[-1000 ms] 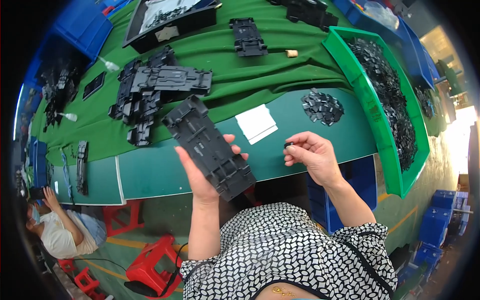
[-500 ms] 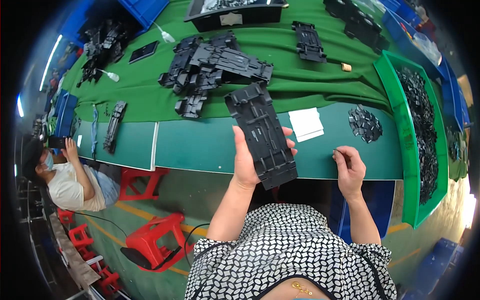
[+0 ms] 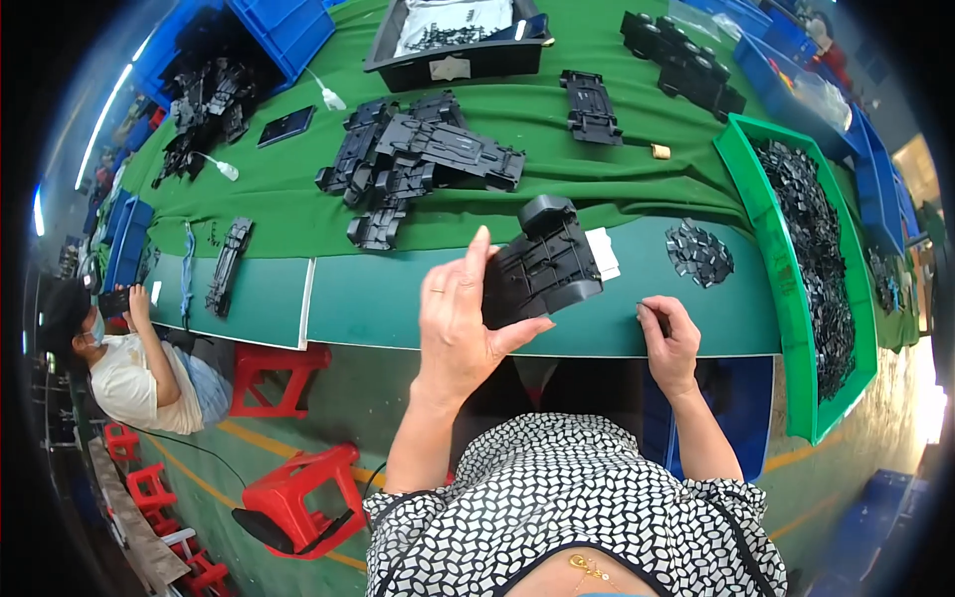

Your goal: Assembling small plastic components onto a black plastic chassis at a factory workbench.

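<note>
A black plastic toy-car chassis is in my left hand, tilted over the table's front part, with its wheel-arch end pointing right. My fingers lie along its left end and the thumb stretches beneath it; part of the chassis is hidden behind the hand. My right hand is closed in a pinch at the table's front edge. A small dark piece, too tiny to identify, shows at its fingertips. Near that hand lies a pile of small black pieces. White cards show partly behind the chassis.
Stacked black chassis lie on the green cloth ahead, with another chassis to their right. A long green bin of small black parts stands at right. Farther back is a black tray. A co-worker sits at left near red stools.
My left hand has turned the chassis over, so its raised wheel arches now show instead of the flat face. The right hand keeps its pinch. The whole view has shifted slightly.
</note>
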{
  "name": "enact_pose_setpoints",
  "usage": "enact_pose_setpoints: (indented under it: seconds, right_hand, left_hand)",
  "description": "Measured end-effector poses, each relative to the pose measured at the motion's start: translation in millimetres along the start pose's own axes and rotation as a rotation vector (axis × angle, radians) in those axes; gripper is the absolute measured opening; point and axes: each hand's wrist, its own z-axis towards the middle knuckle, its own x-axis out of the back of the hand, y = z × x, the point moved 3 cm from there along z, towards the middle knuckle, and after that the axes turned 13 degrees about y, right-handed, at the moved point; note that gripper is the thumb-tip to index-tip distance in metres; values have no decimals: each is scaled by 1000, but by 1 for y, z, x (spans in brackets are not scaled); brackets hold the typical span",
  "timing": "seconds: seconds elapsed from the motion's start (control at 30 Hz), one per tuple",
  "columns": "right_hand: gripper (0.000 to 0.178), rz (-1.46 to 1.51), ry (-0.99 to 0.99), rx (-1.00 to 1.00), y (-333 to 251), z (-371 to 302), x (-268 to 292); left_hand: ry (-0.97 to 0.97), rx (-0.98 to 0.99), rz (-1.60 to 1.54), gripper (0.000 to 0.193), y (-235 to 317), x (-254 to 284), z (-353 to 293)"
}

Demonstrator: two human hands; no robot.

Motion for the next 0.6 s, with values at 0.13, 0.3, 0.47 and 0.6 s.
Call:
enact_pose_setpoints:
  seconds: [0.13, 0.3, 0.47, 0.6]
  right_hand:
    - [12, -3, -1, 8, 0, 2, 0]
    - [12, -10, 11, 20, -1, 1, 2]
    - [11, -8, 5, -2, -1, -1, 0]
    - [10, -24, 14, -8, -1, 0, -3]
  left_hand:
    - [-4, -145, 194, 96, 4, 3, 5]
    - [1, -179, 275, 94, 7, 0, 3]
    - [3, -158, 326, 97, 3, 5, 1]
    - [21, -138, 341, 99, -4, 11, 2]
